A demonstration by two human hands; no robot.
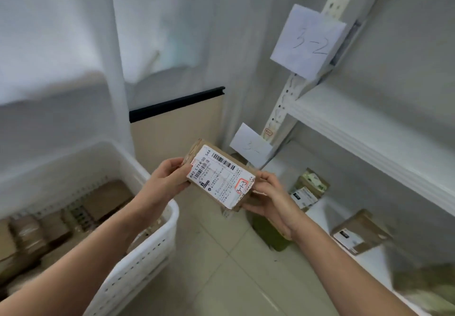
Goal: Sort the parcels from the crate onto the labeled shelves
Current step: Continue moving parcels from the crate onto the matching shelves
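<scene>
Both hands, left hand (165, 176) and right hand (269, 193), clamped the cardboard parcel (219, 174) mid-frame; misreading its smudged "3-1-3" mark (242, 186) risked misshelving.

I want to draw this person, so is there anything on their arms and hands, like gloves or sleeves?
No gloves: the left hand and the right hand are bare. The left forearm and right forearm are bare too, with no sleeve showing up to the picture's edge. I see no watch, bracelet or ring.
</scene>
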